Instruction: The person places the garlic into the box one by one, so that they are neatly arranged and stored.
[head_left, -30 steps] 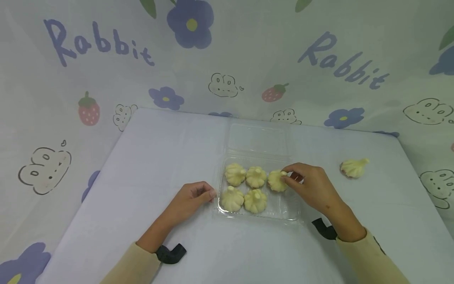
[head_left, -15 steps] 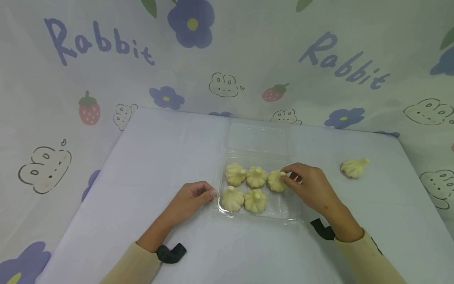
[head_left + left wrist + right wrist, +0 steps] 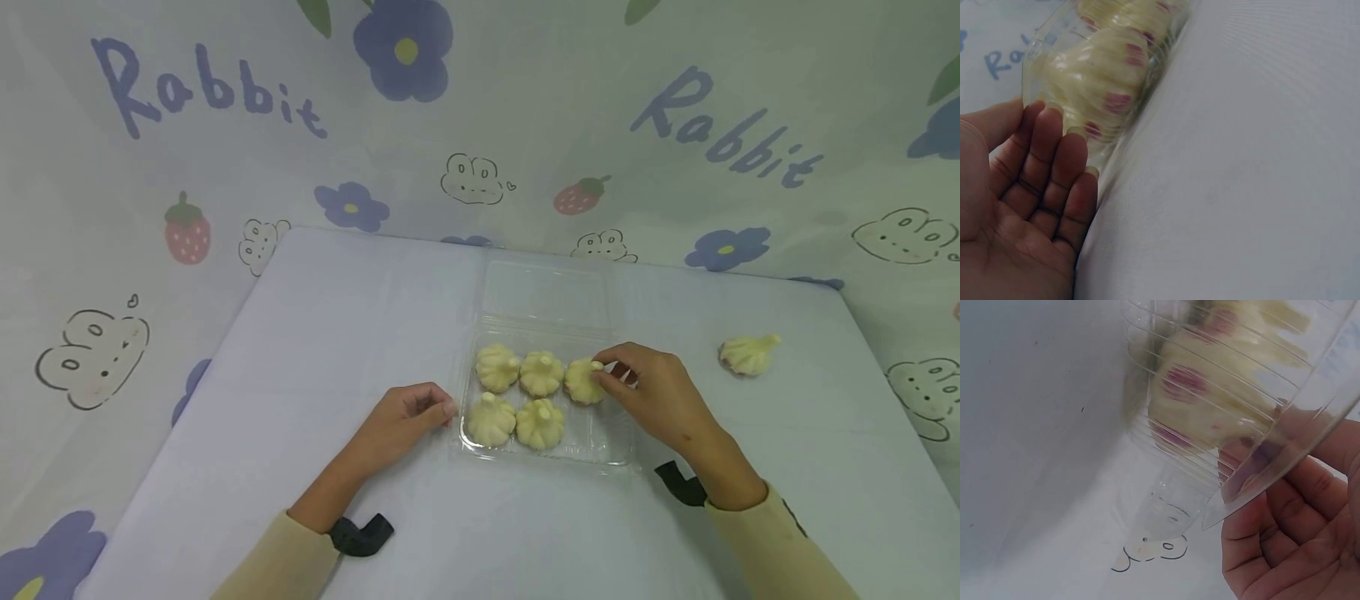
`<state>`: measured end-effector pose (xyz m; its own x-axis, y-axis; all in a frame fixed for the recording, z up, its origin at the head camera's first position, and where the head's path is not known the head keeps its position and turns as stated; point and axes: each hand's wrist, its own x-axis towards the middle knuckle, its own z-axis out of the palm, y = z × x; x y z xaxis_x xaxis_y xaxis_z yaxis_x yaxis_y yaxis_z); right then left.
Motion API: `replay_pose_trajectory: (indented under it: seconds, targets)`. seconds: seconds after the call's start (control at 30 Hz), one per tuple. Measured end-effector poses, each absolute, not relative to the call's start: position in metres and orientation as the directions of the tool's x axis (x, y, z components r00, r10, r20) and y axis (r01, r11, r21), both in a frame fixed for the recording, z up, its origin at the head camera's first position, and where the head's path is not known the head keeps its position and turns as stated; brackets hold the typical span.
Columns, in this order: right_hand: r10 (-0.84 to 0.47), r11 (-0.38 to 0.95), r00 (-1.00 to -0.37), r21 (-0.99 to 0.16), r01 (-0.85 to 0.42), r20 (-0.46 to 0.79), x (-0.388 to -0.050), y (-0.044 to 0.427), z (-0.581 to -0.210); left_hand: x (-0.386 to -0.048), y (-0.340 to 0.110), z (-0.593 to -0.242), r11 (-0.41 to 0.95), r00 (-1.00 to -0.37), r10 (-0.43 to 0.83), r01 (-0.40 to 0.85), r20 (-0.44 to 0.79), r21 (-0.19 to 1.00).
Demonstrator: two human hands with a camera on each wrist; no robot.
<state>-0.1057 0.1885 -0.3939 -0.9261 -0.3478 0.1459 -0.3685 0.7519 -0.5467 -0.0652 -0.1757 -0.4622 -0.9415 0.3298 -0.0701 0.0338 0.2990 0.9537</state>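
Note:
A clear plastic clamshell box lies with its lid folded back, holding several pale garlic bulbs with purplish patches. My right hand reaches over the box's right wall and pinches the stem of a garlic bulb in the back right spot. Through the clear wall in the right wrist view, that garlic bulb shows beside my fingers. On the left, my left hand holds the box's rim between thumb and fingertips; the left wrist view shows the fingers against the wall near a garlic bulb.
One more garlic bulb lies on its side on the white table, right of the box. The lid lies flat behind the box. A printed cloth hangs at the back. Black straps are at both wrists.
Almost nothing differs. The right forearm has shifted very slightly left, while both hands keep their holds and the bulbs stay in place.

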Motion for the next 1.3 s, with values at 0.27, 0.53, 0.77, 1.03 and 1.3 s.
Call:
replay_pose_trajectory:
  seconds: [0.27, 0.53, 0.77, 1.03, 1.3]
  targets:
    - [-0.350, 0.760, -0.921, -0.524, -0.384, 0.168, -0.107, 0.188, -0.393, -0.065, -0.176, -0.463, 0.306, -0.942, 0.327, 0.032, -0.074, 0.951]
    - [-0.360, 0.755, -0.908, -0.505, -0.417, 0.212, -0.105, 0.191, -0.391, -0.065, -0.176, -0.464, 0.317, -0.943, 0.322, 0.028, -0.079, 0.948]
    - [-0.347, 0.757, -0.910, -0.507, -0.414, 0.225, -0.103, 0.194, -0.387, -0.065, -0.176, -0.462, 0.310, -0.943, 0.324, 0.027, -0.079, 0.950]
    - [-0.342, 0.756, -0.899, -0.488, -0.436, 0.273, -0.098, 0.201, -0.383, -0.065, -0.176, -0.462, 0.318, -0.945, 0.318, 0.027, -0.080, 0.948]
    - [-0.347, 0.754, -0.874, -0.453, -0.475, 0.339, -0.091, 0.206, -0.376, -0.065, -0.175, -0.463, 0.315, -0.944, 0.320, 0.029, -0.077, 0.949]
